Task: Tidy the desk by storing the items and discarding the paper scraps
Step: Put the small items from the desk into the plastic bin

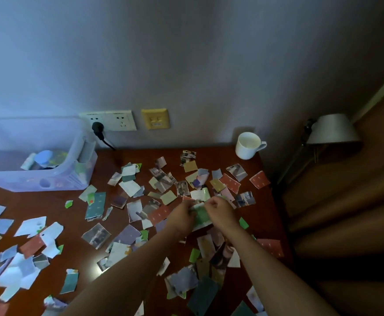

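Progress: early, by your reading of the desk. Paper scraps lay across nearly all of it, from the near left corner to the far right edge, some overlapping, none gathered into a pile that you could make out. Your left hand and right hand were close together above the right-centre of the desk, the fingers of both curled and pinching one green scrap between them; whether more pieces were stacked under it could not be told. That scrap was held up off the surface, just over other scraps, so it counted as collected but not discarded. No waste bin showed in view, so where the scraps were to go stayed unknown. Storage: a clear plastic bin stood at the far left of the desk against the wall, with a few items already inside, too blurred to name; that part of the job looked at least begun. A white mug stood alone at the far right corner, well apart from the bin, and you judged it the one loose item not yet put away. Remaining, as estimated: almost every scrap to be picked up and thrown out, and the mug to be dealt with. A lamp stood off the desk to the right.
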